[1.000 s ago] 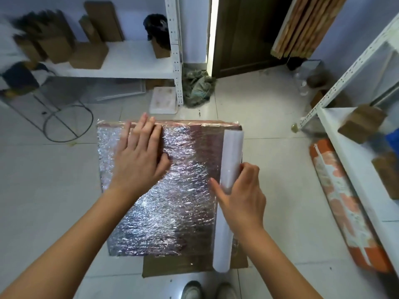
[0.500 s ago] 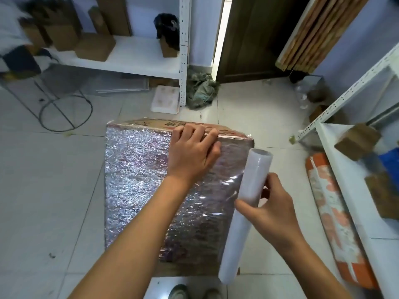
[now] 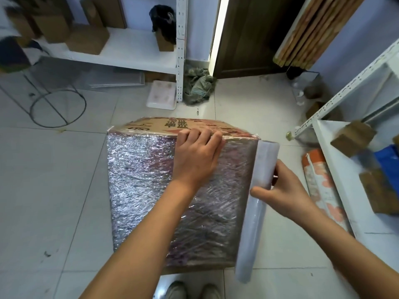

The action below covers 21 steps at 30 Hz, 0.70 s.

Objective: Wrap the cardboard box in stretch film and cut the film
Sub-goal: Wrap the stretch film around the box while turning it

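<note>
A large cardboard box (image 3: 142, 190) stands on the tiled floor, its near face covered in shiny, wrinkled stretch film. Printed cardboard shows along its far top edge. My left hand (image 3: 197, 156) lies on the box's upper right part, fingers curled over the top edge, gripping it. My right hand (image 3: 280, 190) holds the pale roll of stretch film (image 3: 257, 212) around its middle, upright against the box's right edge. The film runs from the roll onto the box.
A white shelf (image 3: 129, 52) with cardboard boxes stands at the back left, a second white shelf (image 3: 345, 190) at the right. An orange patterned roll (image 3: 321, 186), a crumpled cloth (image 3: 198, 87), a white tray (image 3: 162, 97) and a wire stand (image 3: 56, 108) lie on the floor. My shoes show at the bottom.
My left hand slid from the box's left side to its top right edge. The roll came off the box face and now stands alongside the right edge. The box tilted up.
</note>
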{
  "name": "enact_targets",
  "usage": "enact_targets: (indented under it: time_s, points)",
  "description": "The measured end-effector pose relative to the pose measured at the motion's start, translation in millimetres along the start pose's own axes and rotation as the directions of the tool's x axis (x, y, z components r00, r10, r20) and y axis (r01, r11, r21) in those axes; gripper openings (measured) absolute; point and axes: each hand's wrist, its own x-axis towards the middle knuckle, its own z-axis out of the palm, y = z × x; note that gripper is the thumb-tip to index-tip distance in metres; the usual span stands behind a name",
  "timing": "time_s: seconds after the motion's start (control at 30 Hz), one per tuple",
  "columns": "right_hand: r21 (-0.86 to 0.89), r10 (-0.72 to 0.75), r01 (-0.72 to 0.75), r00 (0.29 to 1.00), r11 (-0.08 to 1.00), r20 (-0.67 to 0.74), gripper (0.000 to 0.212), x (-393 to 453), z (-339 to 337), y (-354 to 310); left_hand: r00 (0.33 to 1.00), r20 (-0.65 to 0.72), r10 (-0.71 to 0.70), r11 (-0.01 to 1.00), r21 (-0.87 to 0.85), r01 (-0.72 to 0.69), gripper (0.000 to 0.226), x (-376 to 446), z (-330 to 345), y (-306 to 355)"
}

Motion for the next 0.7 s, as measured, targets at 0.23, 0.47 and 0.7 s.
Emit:
enact_targets:
  time_s: [0.23,0.47,0.7]
  points:
    - [-0.139,-0.020,0.028,0.998,0.990,0.060,0.048,7.6,-4.0,1.3,1.000,-0.009,-0.014,1.000,-0.021,0.014,0.026,-0.2,-3.9,2.2]
    - [-0.642,0.066,-0.057,0.998,0.764,-0.010,0.066,6.3,-3.0,-13.3,0.999,0.003,-0.034,0.999,-0.010,0.034,0.024,3.1,-3.2,4.1]
    - [-0.251,0.175,-0.147,0.980,0.957,0.094,0.067,19.7,-7.8,4.1,0.998,0.024,-0.050,0.998,-0.048,0.051,0.025,1.5,-2.4,3.9]
